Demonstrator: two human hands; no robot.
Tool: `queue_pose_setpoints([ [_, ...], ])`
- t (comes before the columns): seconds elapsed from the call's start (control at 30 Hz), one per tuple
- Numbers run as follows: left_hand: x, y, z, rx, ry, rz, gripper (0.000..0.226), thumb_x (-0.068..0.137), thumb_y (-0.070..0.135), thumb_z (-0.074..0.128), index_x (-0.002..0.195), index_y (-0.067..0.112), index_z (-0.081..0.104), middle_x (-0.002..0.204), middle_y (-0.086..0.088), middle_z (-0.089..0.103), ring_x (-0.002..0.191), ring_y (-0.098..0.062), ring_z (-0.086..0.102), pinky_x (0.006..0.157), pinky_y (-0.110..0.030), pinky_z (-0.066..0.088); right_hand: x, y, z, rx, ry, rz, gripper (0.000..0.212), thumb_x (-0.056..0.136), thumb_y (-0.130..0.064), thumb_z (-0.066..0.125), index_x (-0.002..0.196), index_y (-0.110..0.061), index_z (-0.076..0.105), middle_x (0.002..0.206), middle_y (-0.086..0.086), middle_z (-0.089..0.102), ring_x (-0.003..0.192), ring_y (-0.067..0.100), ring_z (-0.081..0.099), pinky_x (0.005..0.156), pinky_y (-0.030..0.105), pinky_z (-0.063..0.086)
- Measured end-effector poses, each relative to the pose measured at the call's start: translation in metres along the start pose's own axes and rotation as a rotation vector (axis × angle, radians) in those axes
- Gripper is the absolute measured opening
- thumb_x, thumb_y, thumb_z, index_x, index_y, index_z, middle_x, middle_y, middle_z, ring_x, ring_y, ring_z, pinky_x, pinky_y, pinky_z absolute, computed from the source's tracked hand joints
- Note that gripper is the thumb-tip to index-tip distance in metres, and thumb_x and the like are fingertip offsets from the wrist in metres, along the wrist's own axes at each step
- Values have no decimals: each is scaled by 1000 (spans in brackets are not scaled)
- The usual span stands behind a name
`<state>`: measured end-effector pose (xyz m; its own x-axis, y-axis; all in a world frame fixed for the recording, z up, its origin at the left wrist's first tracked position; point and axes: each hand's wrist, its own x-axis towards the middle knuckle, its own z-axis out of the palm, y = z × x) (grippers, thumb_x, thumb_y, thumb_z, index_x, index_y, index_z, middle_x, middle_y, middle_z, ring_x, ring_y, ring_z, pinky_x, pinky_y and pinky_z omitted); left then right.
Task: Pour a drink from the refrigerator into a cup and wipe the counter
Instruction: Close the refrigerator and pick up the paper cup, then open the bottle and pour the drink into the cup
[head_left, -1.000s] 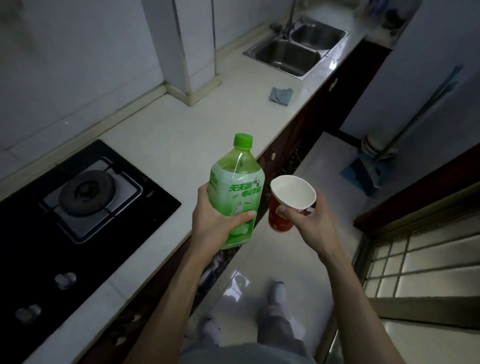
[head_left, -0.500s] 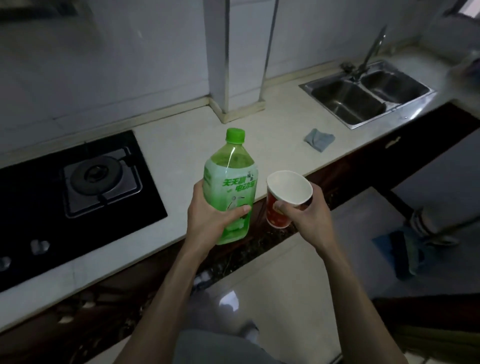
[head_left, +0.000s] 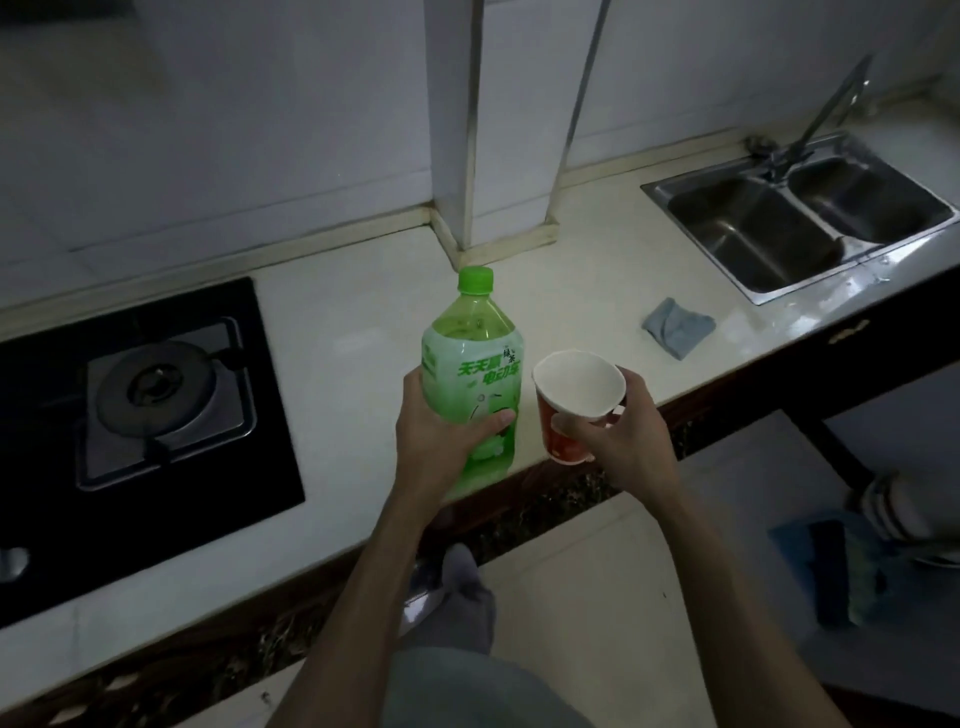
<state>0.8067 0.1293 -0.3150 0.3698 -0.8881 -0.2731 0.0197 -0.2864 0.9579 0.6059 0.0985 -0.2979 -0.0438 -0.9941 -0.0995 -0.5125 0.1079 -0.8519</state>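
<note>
The green translucent plastic drink bottle (head_left: 470, 374), fitted with a green screw cap (head_left: 475, 280), is gripped around its lower body by the left hand (head_left: 441, 441); the thumb is wrapped across the label and the remaining fingers are curled behind. The bottle is held upright, above the front edge of the pale stone counter (head_left: 353, 322). The cap is seated on the neck.

The red paper cup with a white interior (head_left: 576, 400) is held just beside the bottle, on its right, by the right hand (head_left: 623, 436). The fingers are curled around the cup wall below the rim. The cup is tilted, with its mouth turned toward the camera, and nothing is seen inside it.

A crumpled grey-blue cloth (head_left: 678, 327) lies on the counter, between the bottle and the stainless steel double sink (head_left: 800, 223). A black glass gas hob (head_left: 150, 400) is set into the counter on the left.
</note>
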Motion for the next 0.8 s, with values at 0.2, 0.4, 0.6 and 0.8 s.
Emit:
queue_pose_setpoints([
  [0.2,69,10,16,-33,61,-34,96,37,39,94,120,23,50,114,4,65,106,-18,65,82,-48,60,72,-5,3,-69,-67,68,80,71,-36,83,136,-18,40,117,-10,50,104,11,51,77,24,43],
  [0.4,102,11,6,-66,152,-49,86,51,14,97,122,20,49,112,11,64,106,-13,63,85,-36,58,121,-10,44,-52,-150,59,77,73,-31,83,136,-18,41,119,-10,51,107,11,52,81,24,44],
  [0.6,109,3,-14,-56,311,-104,88,52,15,96,125,18,47,112,9,63,106,-11,62,87,-33,57,154,-27,81,-42,-309,35,55,73,-24,84,116,-20,49,100,-14,55,86,-7,56,68,9,44],
  [0.8,100,-4,-20,-63,469,-152,90,51,21,97,125,20,47,113,6,65,106,-13,64,91,-44,57,178,-51,100,-45,-457,-87,43,73,2,78,64,-27,47,67,-16,53,58,-18,56,49,2,38],
])
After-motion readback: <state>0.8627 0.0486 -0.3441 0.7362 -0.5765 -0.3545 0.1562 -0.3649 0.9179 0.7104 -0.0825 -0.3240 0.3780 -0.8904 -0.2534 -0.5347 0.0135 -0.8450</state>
